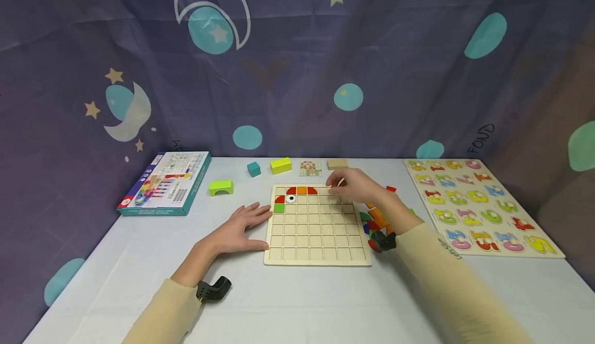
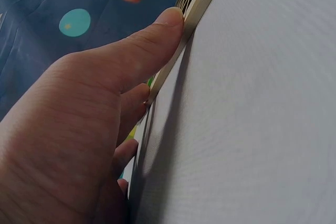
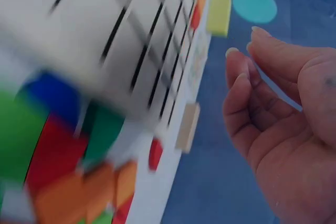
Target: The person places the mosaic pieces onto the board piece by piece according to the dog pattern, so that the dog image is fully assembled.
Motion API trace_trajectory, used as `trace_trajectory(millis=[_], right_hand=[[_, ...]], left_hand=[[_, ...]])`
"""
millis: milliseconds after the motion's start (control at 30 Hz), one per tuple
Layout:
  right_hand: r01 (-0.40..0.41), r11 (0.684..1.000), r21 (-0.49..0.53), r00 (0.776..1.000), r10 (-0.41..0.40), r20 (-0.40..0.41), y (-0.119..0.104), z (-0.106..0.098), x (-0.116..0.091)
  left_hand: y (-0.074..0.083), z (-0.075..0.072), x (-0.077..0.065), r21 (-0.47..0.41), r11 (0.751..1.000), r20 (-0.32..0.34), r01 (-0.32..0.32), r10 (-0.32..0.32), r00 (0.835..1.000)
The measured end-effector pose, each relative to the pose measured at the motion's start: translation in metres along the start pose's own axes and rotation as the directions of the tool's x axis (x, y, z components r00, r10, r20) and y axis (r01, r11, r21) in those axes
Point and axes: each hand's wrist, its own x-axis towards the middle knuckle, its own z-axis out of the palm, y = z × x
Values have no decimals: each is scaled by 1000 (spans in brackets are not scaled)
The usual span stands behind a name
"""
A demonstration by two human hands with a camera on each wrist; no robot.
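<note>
A wooden grid board (image 1: 321, 251) lies in front of me. Near its upper left corner sit red rounded pieces (image 1: 312, 191), an orange square (image 1: 302, 190), a white eye tile (image 1: 291, 199) and a green square (image 1: 279, 208). My left hand (image 1: 238, 230) rests at the board's left edge, fingers spread, its thumb (image 2: 170, 18) against the side. Over the board's upper right corner hovers my right hand (image 1: 355, 185). In the right wrist view its fingers (image 3: 239, 95) are loosely bent, with a gap to the thumb and nothing visible between them.
Loose coloured pieces (image 1: 378, 218) are heaped right of the board, partly under my right forearm. A pattern card (image 1: 310, 168) and several blocks, including a yellow one (image 1: 281, 166), stand behind. A box (image 1: 165, 184) is at left, a number puzzle (image 1: 479, 204) at right.
</note>
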Motion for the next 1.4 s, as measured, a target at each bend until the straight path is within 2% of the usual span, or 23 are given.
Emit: trace_trajectory(millis=[200, 500, 733, 800, 1133, 1267, 1400], right_hand=[[-49, 998, -32, 999, 49, 2, 17, -15, -25], [-134, 990, -47, 991, 134, 2, 45, -22, -50], [-112, 993, -39, 994, 112, -3, 57, -20, -64], [-100, 994, -36, 995, 100, -4, 59, -21, -67], [-162, 985, -58, 986, 160, -35, 76, -28, -66], [-201, 978, -62, 979, 198, -55, 78, -30, -65], [-212, 976, -50, 977, 210, -41, 76, -29, -66]], left_hand=[[-1, 0, 0, -3, 1000, -2, 5, -5, 1000], [-1, 0, -2, -2, 1000, -9, 8, -8, 1000], [-2, -1, -2, 0, 1000, -12, 8, -8, 1000], [-2, -1, -2, 2, 1000, -12, 6, -6, 1000], [1, -2, -2, -1, 1000, -5, 15, -15, 1000], [1, -2, -1, -4, 1000, -3, 11, -11, 1000], [3, -2, -1, -9, 1000, 2, 2, -2, 1000]])
